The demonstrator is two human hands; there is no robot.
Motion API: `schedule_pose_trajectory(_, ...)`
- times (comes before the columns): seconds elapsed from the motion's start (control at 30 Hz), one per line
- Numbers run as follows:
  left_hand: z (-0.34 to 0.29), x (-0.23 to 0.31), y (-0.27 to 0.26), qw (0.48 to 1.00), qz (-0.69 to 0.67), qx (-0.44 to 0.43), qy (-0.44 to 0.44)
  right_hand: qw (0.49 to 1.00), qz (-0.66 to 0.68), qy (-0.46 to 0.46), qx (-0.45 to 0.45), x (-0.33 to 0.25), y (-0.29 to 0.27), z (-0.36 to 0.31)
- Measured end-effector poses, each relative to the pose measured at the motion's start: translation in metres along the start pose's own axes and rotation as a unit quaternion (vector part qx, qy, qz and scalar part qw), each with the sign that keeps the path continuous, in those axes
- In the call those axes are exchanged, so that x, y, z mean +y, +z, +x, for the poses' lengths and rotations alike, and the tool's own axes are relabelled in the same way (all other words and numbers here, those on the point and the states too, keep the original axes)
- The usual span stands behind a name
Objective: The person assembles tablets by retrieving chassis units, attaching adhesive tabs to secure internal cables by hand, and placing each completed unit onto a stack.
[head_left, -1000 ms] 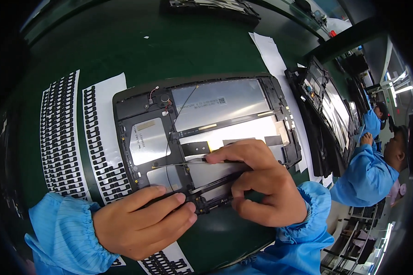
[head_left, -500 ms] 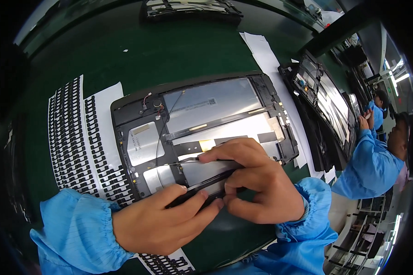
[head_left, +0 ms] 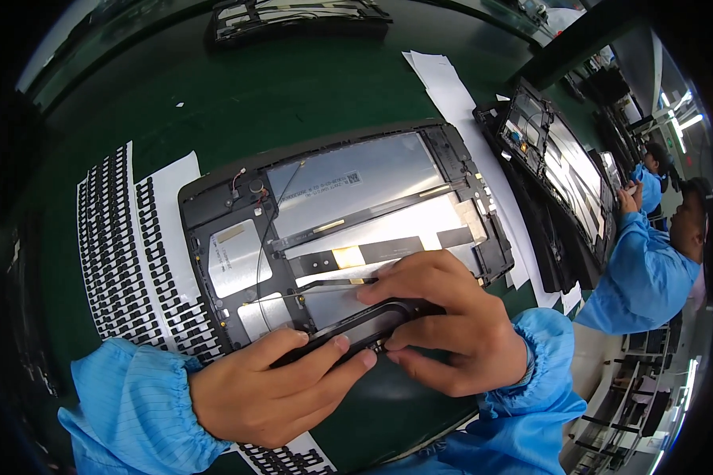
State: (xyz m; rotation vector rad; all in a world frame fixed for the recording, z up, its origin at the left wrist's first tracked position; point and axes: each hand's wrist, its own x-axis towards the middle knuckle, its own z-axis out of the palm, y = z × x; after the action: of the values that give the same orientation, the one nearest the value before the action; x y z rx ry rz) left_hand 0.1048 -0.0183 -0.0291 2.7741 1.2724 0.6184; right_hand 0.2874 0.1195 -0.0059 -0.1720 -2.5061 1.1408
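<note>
An opened tablet (head_left: 356, 178) lies in front of me, with its silver battery plate, metal shields, thin cables and dark ribbon strips showing. My left hand (head_left: 273, 388) grips its near black edge, fingers lying along the rim. A rounded, elongated recess (head_left: 372, 321) shows in that rim between my hands. In my right hand (head_left: 459, 328) is a thin, dark, bent pair of tweezers (head_left: 333, 283), which points left over the inside of the tablet. The thumb and lower fingers of that hand are at the rim's near side, close to my left fingertips.
Left of the tablet lie white sheets (head_left: 162, 253) carrying rows of small black parts; another sheet (head_left: 285, 457) is below my left hand. At right, more opened tablets (head_left: 558, 174) are stacked beside white papers (head_left: 444, 83). Another unit (head_left: 301, 20) sits at the back. A co-worker's blue sleeve (head_left: 638, 273) is at far right.
The tablet has shifted slightly left, and its near rim has tilted so the recess shows more. The tweezers have stayed over the tablet; my right fingers have moved a little right.
</note>
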Motion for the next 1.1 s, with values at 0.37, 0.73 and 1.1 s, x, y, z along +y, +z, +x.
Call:
schedule_pose_trajectory(0.37, -0.003, -0.002, -0.005, 0.997, 0.062, 0.004, 0.044, 0.978, -0.182, -0.100, 0.002, -0.015, 0.014, 0.000)
schedule_pose_trajectory(0.73, -0.086, -0.004, -0.035, 0.959, 0.017, 0.059, -0.278, 0.990, -0.128, -0.032, 0.058, -0.045, 0.045, 0.042)
schedule_pose_trajectory(1.1, -0.096, -0.003, -0.028, 0.962, 0.049, 0.047, -0.265, 0.924, -0.373, -0.068, 0.056, -0.035, 0.125, 0.098)
